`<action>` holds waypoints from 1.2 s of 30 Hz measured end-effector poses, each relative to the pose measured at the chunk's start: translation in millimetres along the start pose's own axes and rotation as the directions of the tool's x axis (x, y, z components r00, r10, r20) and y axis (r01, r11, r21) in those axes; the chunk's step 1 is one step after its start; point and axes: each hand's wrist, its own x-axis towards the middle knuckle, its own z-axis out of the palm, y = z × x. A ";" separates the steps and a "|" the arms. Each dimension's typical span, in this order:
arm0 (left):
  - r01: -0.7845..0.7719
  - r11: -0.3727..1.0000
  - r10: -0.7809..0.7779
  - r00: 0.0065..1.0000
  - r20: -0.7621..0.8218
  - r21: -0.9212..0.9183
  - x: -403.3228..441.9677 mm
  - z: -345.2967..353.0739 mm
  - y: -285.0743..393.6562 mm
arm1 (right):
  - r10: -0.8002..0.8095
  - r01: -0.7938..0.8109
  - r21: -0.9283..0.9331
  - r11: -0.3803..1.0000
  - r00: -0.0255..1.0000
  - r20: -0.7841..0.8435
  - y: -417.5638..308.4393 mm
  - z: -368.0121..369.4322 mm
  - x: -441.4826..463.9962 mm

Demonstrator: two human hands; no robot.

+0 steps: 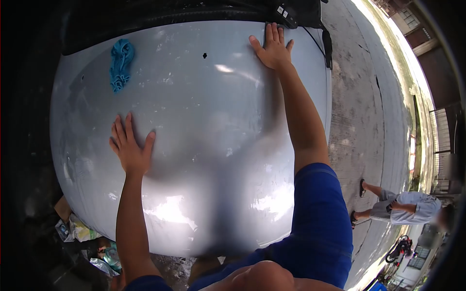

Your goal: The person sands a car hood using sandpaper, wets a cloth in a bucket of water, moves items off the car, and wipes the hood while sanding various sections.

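A large grey car hood (194, 102) spreads out in front of me, scuffed and chipped in places. My left hand (131, 150) rests on its left part, palm down with the fingers spread. Far off at the upper right, my right hand (275, 51) lies flat near the hood's edge, thumb and little finger held apart. A dark patch shows beside and under its fingertips; I cannot make out what it is. A crumpled blue cloth (121, 63) lies on the hood above my left hand.
Dark trim (165, 14) borders the hood's far edge, and a black switch-like part (286, 17) sits near my right hand. Litter (82, 228) lies at lower left. On the concrete (357, 121) to the right, a person (407, 206) stands or walks; a motorcycle (400, 250) is beyond.
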 end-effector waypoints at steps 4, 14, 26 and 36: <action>0.000 1.000 0.001 1.000 0.023 -0.024 -3.5 -8.0 1.0 | -0.081 0.085 -0.040 0.996 0.992 0.100 -18.0 -11.1 -123.5; -0.025 1.000 0.026 0.999 -0.032 0.012 -9.3 -10.3 2.0 | -0.018 0.019 0.037 0.999 0.999 -0.042 -46.4 0.5 -81.6; -0.032 0.999 0.030 0.997 -0.064 -0.027 -14.6 -10.3 -3.2 | -0.072 0.073 0.022 0.997 0.996 -0.045 -71.4 5.3 -85.0; 0.110 0.950 -0.223 0.894 -0.389 -0.291 251.0 19.9 10.3 | -0.006 0.007 -0.016 1.000 1.000 0.025 -75.0 -22.3 -257.3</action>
